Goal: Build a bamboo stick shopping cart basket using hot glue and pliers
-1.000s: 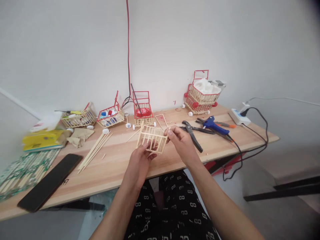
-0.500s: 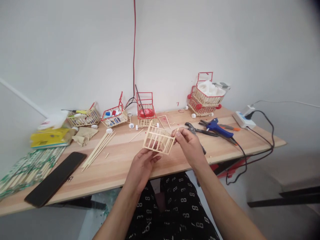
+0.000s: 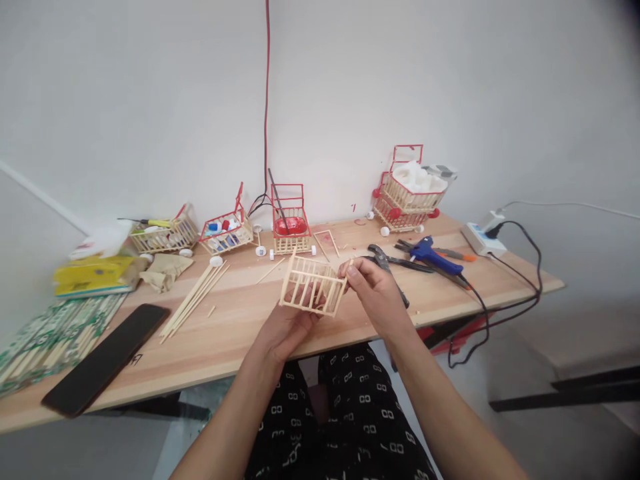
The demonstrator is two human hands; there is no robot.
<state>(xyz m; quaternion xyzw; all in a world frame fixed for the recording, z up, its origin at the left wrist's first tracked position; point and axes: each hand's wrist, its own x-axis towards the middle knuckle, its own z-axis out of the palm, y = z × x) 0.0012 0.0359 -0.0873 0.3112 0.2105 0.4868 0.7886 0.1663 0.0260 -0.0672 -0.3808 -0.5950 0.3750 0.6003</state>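
A small basket frame of thin wooden sticks (image 3: pixel 310 285) is held tilted above the table's front part. My left hand (image 3: pixel 293 327) supports it from below, with its fingers partly hidden behind the slats. At the frame's right end, the thumb and fingers of my right hand (image 3: pixel 373 290) are pinched on a corner stick. Beyond the frame stands a small stick cart with red trim (image 3: pixel 291 230), a red object inside it. Loose wooden sticks (image 3: pixel 195 300) lie on the table to the left.
Pliers (image 3: pixel 387 263) and a blue glue gun (image 3: pixel 433 255) lie at the right, near a white power strip (image 3: pixel 483 239) with trailing cables. A two-tier cart (image 3: pixel 407 200) stands behind them. A black phone (image 3: pixel 107 360) and packs of sticks (image 3: pixel 55 340) occupy the left side.
The basket frame has shifted slightly left and tipped a little, with both hands still on it. The whole view has also moved slightly.
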